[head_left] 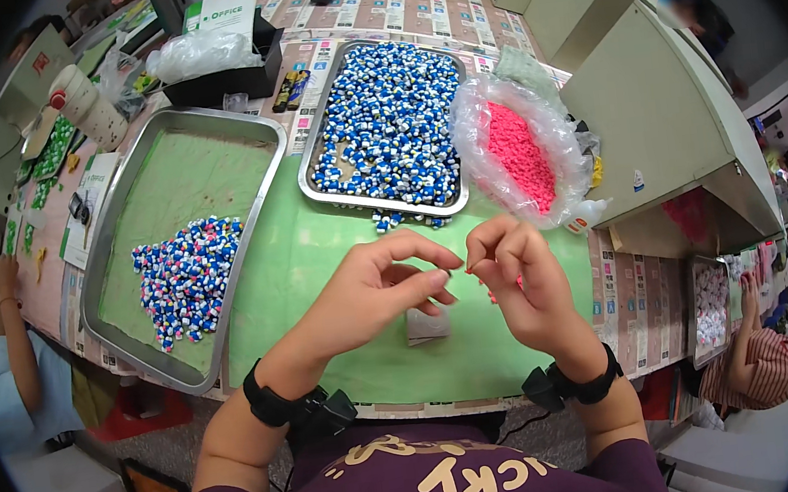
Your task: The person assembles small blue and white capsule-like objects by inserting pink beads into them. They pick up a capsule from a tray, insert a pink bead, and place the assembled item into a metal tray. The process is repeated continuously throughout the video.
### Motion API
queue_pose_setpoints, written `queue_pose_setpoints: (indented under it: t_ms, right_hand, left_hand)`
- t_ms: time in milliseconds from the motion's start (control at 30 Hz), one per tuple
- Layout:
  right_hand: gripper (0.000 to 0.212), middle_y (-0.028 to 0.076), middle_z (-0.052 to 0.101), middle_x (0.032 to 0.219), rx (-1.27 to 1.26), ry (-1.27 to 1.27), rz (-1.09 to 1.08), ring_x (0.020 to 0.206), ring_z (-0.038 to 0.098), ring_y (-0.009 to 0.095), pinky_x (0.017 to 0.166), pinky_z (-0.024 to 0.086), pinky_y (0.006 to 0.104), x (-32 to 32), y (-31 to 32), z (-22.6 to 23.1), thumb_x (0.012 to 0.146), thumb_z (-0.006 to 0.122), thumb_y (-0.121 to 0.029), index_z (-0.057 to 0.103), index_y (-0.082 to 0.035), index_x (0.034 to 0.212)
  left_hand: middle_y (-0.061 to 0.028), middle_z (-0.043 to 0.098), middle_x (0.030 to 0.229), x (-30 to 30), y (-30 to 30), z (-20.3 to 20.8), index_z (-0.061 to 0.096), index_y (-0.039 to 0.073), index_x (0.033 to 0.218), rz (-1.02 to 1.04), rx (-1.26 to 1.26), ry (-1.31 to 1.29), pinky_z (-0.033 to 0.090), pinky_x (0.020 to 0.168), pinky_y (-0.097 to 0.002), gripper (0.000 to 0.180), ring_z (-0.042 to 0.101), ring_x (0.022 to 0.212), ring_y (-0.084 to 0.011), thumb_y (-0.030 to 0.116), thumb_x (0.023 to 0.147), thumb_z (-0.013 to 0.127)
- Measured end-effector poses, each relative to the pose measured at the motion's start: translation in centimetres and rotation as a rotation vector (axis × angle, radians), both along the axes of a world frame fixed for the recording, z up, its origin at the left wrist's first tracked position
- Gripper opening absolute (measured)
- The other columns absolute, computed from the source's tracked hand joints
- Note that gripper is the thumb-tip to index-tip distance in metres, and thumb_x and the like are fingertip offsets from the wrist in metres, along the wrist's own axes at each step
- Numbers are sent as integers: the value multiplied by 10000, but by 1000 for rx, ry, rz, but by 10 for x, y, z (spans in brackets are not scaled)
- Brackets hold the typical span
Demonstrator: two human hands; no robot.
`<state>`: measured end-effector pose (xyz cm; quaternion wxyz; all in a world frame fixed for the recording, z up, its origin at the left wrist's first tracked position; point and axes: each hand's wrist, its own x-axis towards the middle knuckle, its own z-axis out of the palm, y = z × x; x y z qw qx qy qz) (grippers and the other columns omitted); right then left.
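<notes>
Over the green mat (pixel 350 375) my two hands are raised close together, fingertips almost meeting. My left hand (pixel 383 281) is curled, thumb and index finger brought together; anything between them is too small to name. My right hand (pixel 522 276) is closed in a pinch, with a tiny reddish spot at its fingertips that I cannot make out. Below my left hand lies a small grey block (pixel 428 327). A few pink pieces (pixel 490 292) show beside my right hand, partly hidden by it. Straight ahead stands a metal tray (pixel 310 173) heaped with small blue-and-white pieces.
At the left, a larger metal tray (pixel 93 306) holds a pile of blue, white and pink pieces. An open plastic bag (pixel 469 132) of pink pieces sits at the right, near a white bottle (pixel 588 214) and a pale cabinet (pixel 659 112). Other people sit at both sides.
</notes>
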<state>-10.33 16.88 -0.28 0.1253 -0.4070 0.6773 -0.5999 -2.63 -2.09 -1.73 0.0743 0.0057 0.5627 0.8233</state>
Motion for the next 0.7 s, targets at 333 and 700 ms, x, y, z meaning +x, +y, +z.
queue_pose_setpoints:
  t_ms: [333, 700]
  right_hand:
    - [268, 113, 589, 947, 40, 429, -18, 824, 561, 216, 763, 425, 320, 8, -4, 3, 847, 628, 95, 431, -77, 903]
    - [233, 113, 595, 920, -15, -29, -132, 794, 568, 167, 704, 472, 279, 18, -6, 7, 872, 609, 93, 422, -46, 882]
  left_hand:
    - [-44, 598, 967, 7, 3, -1, 621, -5, 1029, -58, 86, -94, 538, 667, -258, 128, 627, 774, -112, 104, 963, 606]
    - [-65, 552, 985, 15, 23, 0, 642, -23, 960, 364, -570, 365, 526, 646, -237, 65, 598, 787, -106, -14, 900, 618]
